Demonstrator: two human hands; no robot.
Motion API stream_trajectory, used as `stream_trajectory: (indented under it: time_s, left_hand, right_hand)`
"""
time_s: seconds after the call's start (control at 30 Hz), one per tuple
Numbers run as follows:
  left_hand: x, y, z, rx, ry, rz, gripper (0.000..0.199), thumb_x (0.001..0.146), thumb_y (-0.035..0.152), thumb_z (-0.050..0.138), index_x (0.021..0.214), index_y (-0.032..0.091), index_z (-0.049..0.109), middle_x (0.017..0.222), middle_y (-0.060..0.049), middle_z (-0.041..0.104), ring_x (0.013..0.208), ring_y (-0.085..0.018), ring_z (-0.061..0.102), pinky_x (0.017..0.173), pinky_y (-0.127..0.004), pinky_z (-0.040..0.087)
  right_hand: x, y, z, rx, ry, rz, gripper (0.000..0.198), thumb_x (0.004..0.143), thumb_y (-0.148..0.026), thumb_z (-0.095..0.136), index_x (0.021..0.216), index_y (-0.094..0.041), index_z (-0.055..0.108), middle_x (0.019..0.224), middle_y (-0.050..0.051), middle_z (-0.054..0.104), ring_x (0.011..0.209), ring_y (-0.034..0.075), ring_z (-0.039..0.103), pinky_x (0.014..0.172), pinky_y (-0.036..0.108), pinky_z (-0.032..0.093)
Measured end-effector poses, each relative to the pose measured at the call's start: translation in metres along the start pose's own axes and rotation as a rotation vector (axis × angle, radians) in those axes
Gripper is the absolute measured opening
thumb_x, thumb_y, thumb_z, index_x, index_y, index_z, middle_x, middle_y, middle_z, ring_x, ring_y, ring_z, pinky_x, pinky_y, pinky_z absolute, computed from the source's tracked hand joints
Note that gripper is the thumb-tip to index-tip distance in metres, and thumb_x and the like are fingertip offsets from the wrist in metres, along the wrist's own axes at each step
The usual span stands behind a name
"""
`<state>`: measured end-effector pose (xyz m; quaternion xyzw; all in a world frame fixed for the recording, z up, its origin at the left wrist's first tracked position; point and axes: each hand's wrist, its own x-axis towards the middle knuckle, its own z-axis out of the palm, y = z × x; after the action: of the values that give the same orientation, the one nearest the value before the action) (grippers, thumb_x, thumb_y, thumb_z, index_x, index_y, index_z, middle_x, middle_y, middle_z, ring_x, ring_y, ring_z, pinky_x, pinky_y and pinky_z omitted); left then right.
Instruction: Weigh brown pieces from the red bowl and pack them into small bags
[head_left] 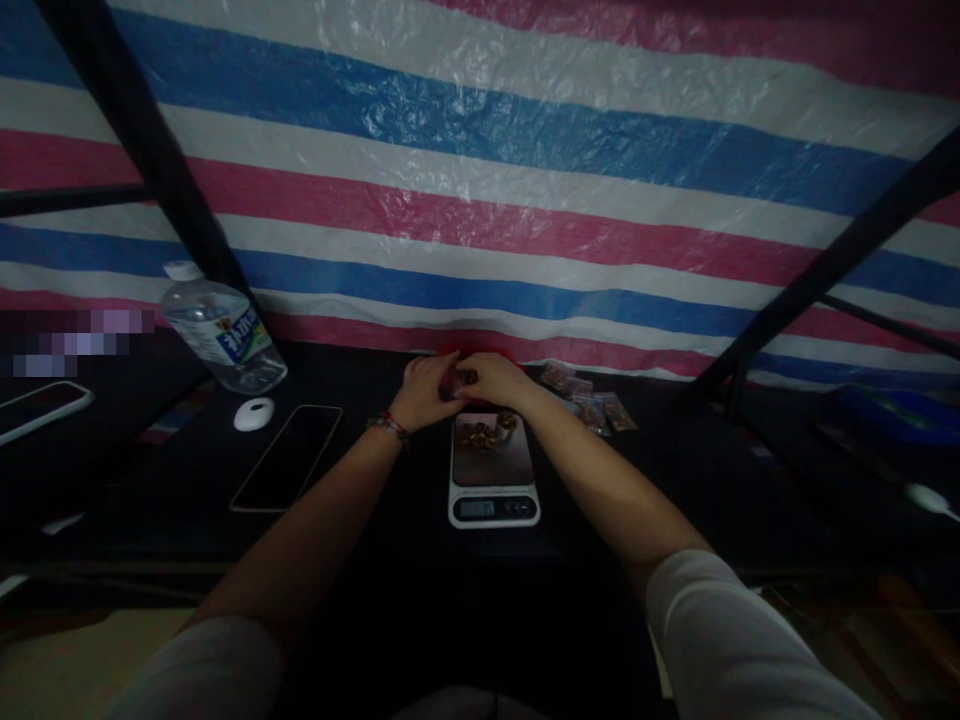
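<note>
My left hand (427, 393) and my right hand (493, 378) meet just beyond a white kitchen scale (495, 512). Between them is a small clear plastic bag (451, 384), dim and partly covered, gripped by my left hand. The fingers of my right hand are pinched at its opening, close to something dark brown that is too small to make out. On the scale's plate lie brown dried pieces (480, 435), with a small clump at the back right. A red tray or dish (511, 354) shows behind my hands, mostly hidden.
Several small filled bags (596, 412) lie right of the scale. To the left are a phone (287, 458), a white mouse (253, 413) and a clear bottle (225, 335). Dark metal posts stand either side before a striped plastic sheet (480, 220). A blue object (900, 415) sits far right.
</note>
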<state>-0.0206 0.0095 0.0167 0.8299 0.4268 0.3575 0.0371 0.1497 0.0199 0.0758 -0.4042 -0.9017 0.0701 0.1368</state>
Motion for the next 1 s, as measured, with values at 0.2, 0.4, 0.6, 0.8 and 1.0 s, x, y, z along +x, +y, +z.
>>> stream_trajectory:
  time_s: [0.2,0.4,0.6,0.8,1.0]
  left_hand:
    - [0.003,-0.02,0.003,-0.072,0.085,-0.018,0.05,0.068,0.04,0.068,0.112,0.018,0.059,0.11,-0.011,0.063,0.104,-0.029,0.056,0.095,-0.04,0.038]
    - [-0.009,-0.041,0.006,-0.158,0.213,-0.11,0.05,0.072,0.036,0.064,0.117,0.016,0.055,0.112,-0.011,0.059,0.104,-0.026,0.056,0.095,-0.038,0.042]
    - [-0.017,-0.047,0.018,-0.228,0.089,-0.165,0.052,0.071,0.036,0.066,0.117,0.015,0.055,0.111,-0.011,0.06,0.103,-0.026,0.057,0.093,-0.04,0.044]
    - [-0.017,-0.054,0.027,-0.244,0.045,-0.169,0.055,0.071,0.039,0.065,0.119,0.015,0.055,0.116,-0.012,0.06,0.107,-0.027,0.057,0.094,-0.04,0.045]
    - [-0.016,-0.058,0.029,-0.251,0.041,-0.18,0.055,0.072,0.039,0.065,0.12,0.014,0.055,0.117,-0.013,0.06,0.108,-0.027,0.057,0.094,-0.041,0.044]
  right_hand:
    - [0.002,0.026,-0.001,0.154,0.127,0.054,0.02,0.084,-0.02,0.053,0.094,-0.015,0.07,0.094,0.005,0.069,0.086,0.014,0.06,0.079,0.024,0.043]
    - [0.013,0.064,0.018,0.012,-0.059,0.11,0.031,0.08,-0.013,0.055,0.108,-0.015,0.067,0.108,0.009,0.068,0.094,0.017,0.062,0.084,0.025,0.044]
    - [0.032,0.073,0.042,-0.187,-0.277,0.151,0.029,0.072,-0.018,0.065,0.1,-0.02,0.072,0.099,0.008,0.072,0.089,0.019,0.066,0.078,0.023,0.046]
    - [0.038,0.073,0.043,-0.216,-0.262,0.17,0.026,0.072,-0.014,0.062,0.094,-0.02,0.074,0.093,0.009,0.073,0.086,0.021,0.066,0.078,0.025,0.047]
    - [0.035,0.071,0.04,-0.197,-0.218,0.188,0.025,0.075,-0.015,0.061,0.095,-0.022,0.074,0.093,0.006,0.073,0.087,0.019,0.066,0.078,0.023,0.046]
